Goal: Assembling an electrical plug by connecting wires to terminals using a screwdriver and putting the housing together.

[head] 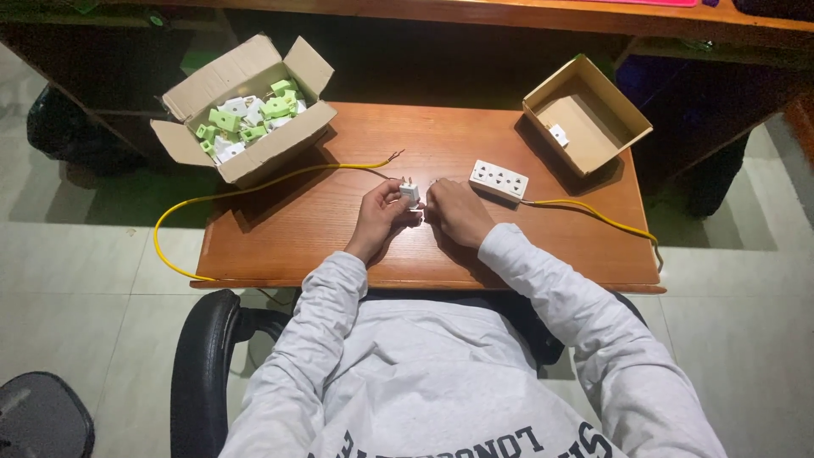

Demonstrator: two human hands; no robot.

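Head view shows your left hand (379,212) pinching the white plug (409,193), your curled right hand (454,212) just beside its right.

Open cardboard box (242,110) far left, green-white parts; shallower box (585,114) right, seemingly near-empty.

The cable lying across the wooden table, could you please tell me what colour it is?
The cable is yellow, seen best in the head view.

I count two cardboard boxes (246,114) (585,110), one socket strip (499,180), one white plug (409,192), and perhaps a dozen green-and-white plugs (250,119).
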